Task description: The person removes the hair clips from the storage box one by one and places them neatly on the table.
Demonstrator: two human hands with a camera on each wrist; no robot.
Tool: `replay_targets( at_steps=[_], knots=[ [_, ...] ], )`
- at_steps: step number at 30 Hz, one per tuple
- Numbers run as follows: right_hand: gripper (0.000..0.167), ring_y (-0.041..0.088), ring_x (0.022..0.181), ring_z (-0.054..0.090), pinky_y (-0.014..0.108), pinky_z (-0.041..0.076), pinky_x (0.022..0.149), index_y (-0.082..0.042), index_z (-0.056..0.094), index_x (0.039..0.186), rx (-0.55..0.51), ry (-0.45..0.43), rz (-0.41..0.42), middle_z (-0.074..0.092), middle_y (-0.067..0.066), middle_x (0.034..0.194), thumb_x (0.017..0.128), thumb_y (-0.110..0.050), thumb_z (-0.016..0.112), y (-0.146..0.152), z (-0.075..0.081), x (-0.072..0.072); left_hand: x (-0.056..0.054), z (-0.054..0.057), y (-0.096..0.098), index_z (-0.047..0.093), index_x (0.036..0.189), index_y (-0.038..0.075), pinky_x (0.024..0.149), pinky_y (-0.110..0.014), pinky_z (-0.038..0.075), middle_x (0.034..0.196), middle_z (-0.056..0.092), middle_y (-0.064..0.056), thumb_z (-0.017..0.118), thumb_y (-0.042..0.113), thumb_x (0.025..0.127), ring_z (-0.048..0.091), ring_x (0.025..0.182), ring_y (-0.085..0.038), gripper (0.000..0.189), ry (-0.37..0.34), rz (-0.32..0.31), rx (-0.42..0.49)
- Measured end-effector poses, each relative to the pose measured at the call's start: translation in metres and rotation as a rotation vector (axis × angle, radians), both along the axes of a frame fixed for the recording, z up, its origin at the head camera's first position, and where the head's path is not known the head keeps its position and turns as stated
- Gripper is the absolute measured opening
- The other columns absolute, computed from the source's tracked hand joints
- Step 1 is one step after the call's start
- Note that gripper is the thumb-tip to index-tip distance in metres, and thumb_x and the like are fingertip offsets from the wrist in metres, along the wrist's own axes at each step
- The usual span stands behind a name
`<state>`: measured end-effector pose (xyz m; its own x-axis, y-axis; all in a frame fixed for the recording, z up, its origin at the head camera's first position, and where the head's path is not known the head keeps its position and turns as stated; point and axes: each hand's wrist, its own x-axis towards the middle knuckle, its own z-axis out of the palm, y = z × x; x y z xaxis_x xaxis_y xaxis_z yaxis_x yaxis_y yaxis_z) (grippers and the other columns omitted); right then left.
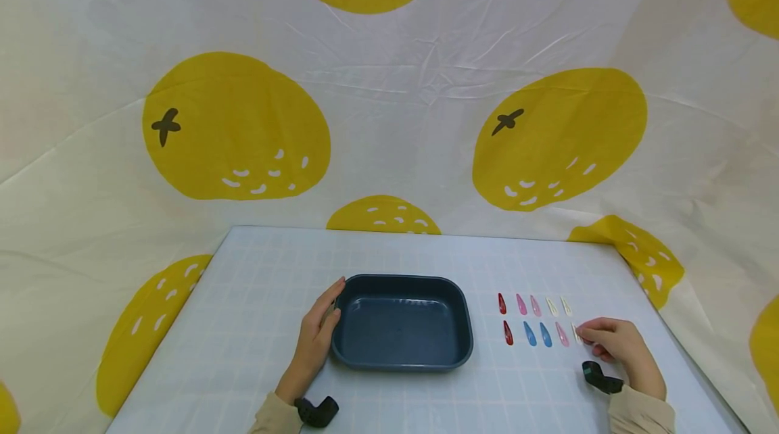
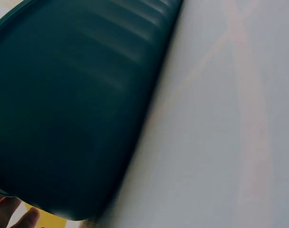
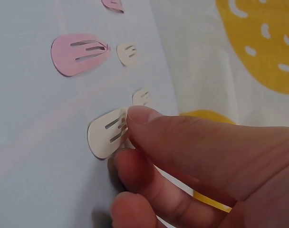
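Observation:
A dark blue rectangular tray (image 1: 402, 361) stands on the table. My left hand (image 1: 316, 332) rests against its left wall, fingers stretched along the side; in the left wrist view only some fingertips (image 2: 28, 218) show beyond the tray. To the tray's right lie two rows of snap hair clips: red (image 1: 508, 332), blue (image 1: 530, 334), pink (image 1: 562, 334) and cream ones (image 1: 566, 305). At the right end of the nearer row, my right hand (image 1: 617, 341) pinches a cream hair clip (image 3: 104, 135) by its narrow end, between thumb and fingers.
The table (image 1: 268, 285) has a pale checked cover. Behind it hangs a white cloth (image 1: 402, 123) with large yellow fruit prints. Close to the held clip in the right wrist view lie a pink clip (image 3: 75, 54) and smaller-looking cream clips (image 3: 127, 53).

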<state>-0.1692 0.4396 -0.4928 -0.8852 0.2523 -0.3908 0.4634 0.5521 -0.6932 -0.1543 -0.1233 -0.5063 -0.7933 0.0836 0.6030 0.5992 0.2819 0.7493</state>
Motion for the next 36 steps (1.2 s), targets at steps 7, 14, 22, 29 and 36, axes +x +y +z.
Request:
replay_targets(
  at_steps=[7, 14, 22, 29, 36],
  knots=[
    [0.056, 0.022, 0.069, 0.057, 0.03, 0.053, 0.063, 0.008, 0.065, 0.107, 0.008, 0.021, -0.009, 0.063, 0.005, 0.077, 0.091, -0.045, 0.068, 0.0, 0.005, 0.001, -0.004, -0.007, -0.002, 0.05, 0.133, -0.016, 0.114, -0.024, 0.029, 0.139, 0.048, -0.035, 0.048, -0.018, 0.091, 0.042, 0.127, -0.054, 0.042, 0.089, -0.018, -0.019],
    [0.061, 0.023, 0.069, 0.059, 0.027, 0.054, 0.062, 0.01, 0.062, 0.115, 0.013, 0.115, -0.051, 0.065, 0.004, 0.078, 0.098, -0.048, 0.055, -0.003, 0.017, 0.005, -0.013, -0.024, -0.004, 0.052, 0.135, -0.011, 0.113, -0.022, 0.029, 0.141, 0.051, -0.027, 0.044, -0.016, 0.094, 0.043, 0.132, -0.046, 0.043, 0.044, 0.015, 0.051],
    [0.056, 0.022, 0.068, 0.063, 0.023, 0.056, 0.061, 0.006, 0.06, 0.121, -0.007, 0.362, -0.178, 0.067, -0.003, 0.078, 0.1, -0.045, 0.053, -0.026, 0.051, 0.013, -0.014, -0.014, -0.011, 0.056, 0.136, -0.001, 0.114, -0.024, 0.028, 0.139, 0.056, -0.018, 0.045, -0.01, 0.096, 0.047, 0.134, -0.034, 0.043, 0.058, 0.087, 0.027],
    [0.027, 0.008, 0.065, 0.063, 0.012, 0.052, 0.061, -0.008, 0.069, 0.11, -0.085, 0.626, -0.309, 0.066, -0.014, 0.079, 0.099, -0.032, 0.061, -0.052, 0.085, 0.023, -0.019, 0.002, -0.036, 0.059, 0.132, -0.003, 0.118, -0.046, 0.016, 0.138, 0.057, -0.018, 0.052, -0.005, 0.092, 0.046, 0.134, -0.035, 0.04, 0.184, 0.24, -0.113],
    [0.025, -0.003, 0.079, 0.059, 0.004, 0.045, 0.072, -0.002, 0.071, 0.112, 0.111, 0.924, -0.333, 0.064, -0.019, 0.091, 0.096, -0.021, 0.065, -0.085, 0.103, 0.029, -0.02, 0.019, -0.061, 0.058, 0.133, -0.003, 0.113, -0.061, 0.015, 0.141, 0.053, -0.021, 0.048, 0.01, 0.096, 0.04, 0.136, -0.04, 0.04, 0.318, 0.351, -0.274]
  ],
)
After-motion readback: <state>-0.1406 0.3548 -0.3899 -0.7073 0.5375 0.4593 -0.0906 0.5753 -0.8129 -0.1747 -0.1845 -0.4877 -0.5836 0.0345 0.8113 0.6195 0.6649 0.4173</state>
